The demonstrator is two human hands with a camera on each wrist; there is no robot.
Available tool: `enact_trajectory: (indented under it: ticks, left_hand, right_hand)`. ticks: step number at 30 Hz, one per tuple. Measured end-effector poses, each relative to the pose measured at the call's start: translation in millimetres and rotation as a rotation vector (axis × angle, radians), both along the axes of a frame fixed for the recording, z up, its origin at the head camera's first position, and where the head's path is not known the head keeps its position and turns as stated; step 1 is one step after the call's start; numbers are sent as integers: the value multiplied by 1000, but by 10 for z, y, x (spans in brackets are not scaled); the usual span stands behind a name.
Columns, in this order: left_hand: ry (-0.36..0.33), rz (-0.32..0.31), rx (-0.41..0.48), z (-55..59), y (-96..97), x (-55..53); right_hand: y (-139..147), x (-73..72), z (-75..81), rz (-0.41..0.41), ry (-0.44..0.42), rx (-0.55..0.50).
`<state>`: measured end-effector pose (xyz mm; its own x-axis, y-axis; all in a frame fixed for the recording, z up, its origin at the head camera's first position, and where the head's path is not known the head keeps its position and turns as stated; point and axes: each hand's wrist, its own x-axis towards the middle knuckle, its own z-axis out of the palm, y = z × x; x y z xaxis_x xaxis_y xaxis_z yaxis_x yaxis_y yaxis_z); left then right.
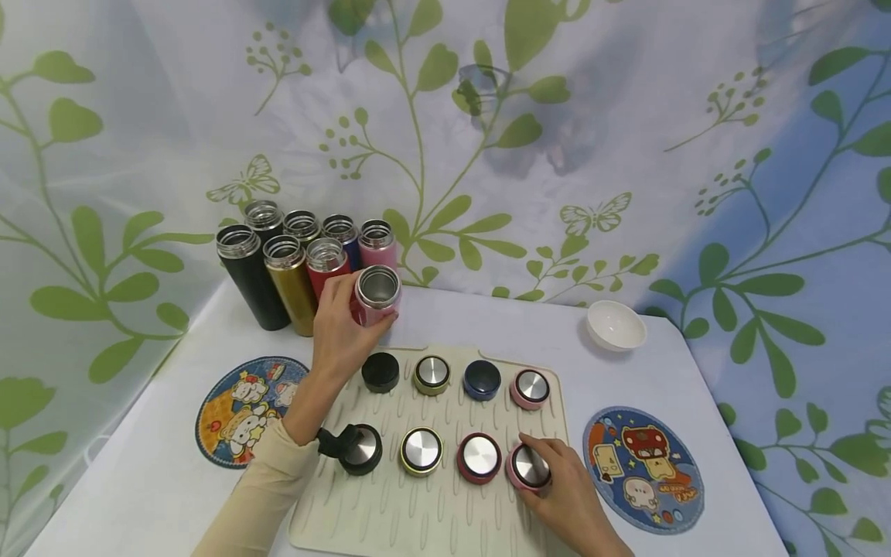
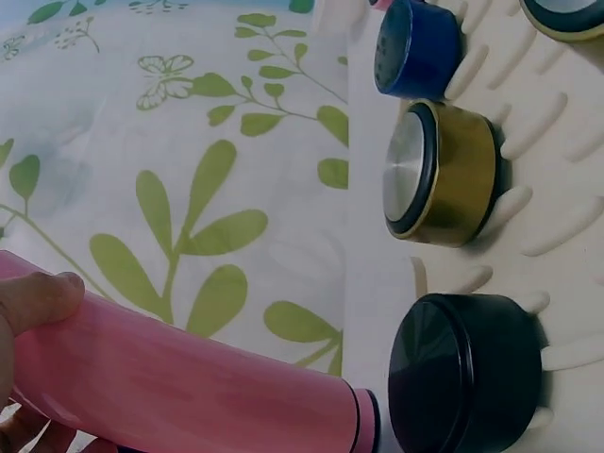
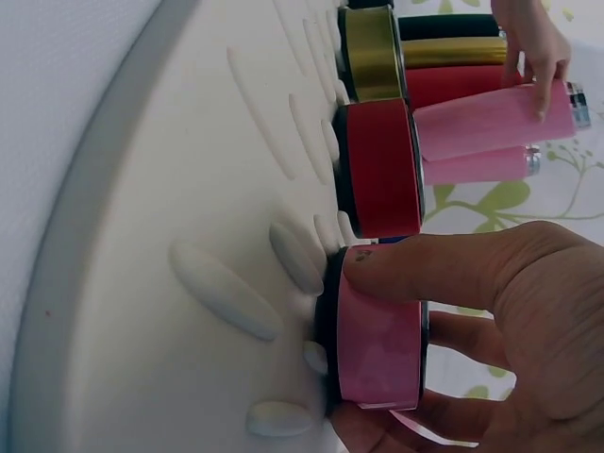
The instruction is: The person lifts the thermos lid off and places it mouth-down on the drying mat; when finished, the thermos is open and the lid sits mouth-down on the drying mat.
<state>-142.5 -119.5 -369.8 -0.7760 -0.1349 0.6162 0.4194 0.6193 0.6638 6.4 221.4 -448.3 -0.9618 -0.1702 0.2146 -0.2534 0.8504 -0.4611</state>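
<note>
My left hand [image 1: 346, 325] grips a pink thermos bottle [image 1: 379, 298] near its lidless steel mouth. In the left wrist view that pink bottle [image 2: 217, 377] lies slanted across the lower left, thumb on its side. My right hand [image 1: 565, 489] holds a pink lid [image 1: 530, 466] at the front right of the cream draining mat [image 1: 390, 518]. The right wrist view shows thumb and fingers around that pink lid [image 3: 377, 344], its base at the mat. A red lid [image 1: 479, 458] sits just left of it.
Several lidless bottles, among them a black one [image 1: 254, 282] and a gold one [image 1: 291, 286], stand at the back left. More lids, including a blue one [image 1: 482, 380], line the mat. Round cartoon placemats [image 1: 643, 469] flank it. A white bowl [image 1: 616, 326] stands back right.
</note>
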Motion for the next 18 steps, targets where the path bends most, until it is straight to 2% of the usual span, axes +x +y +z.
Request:
enact_trajectory:
  ticks: [8,14,18]
  left_hand:
    - [-6,26,12,-116,-8,-138]
    - [-23,27,41,-181,27,-191]
    - [-26,23,52,-214,42,-215]
  right_hand:
    - [-4,-19,37,3,-55,-4]
    - [-8,-18,53,-8,-100,1]
    - [-6,-11,43,-9,-89,0]
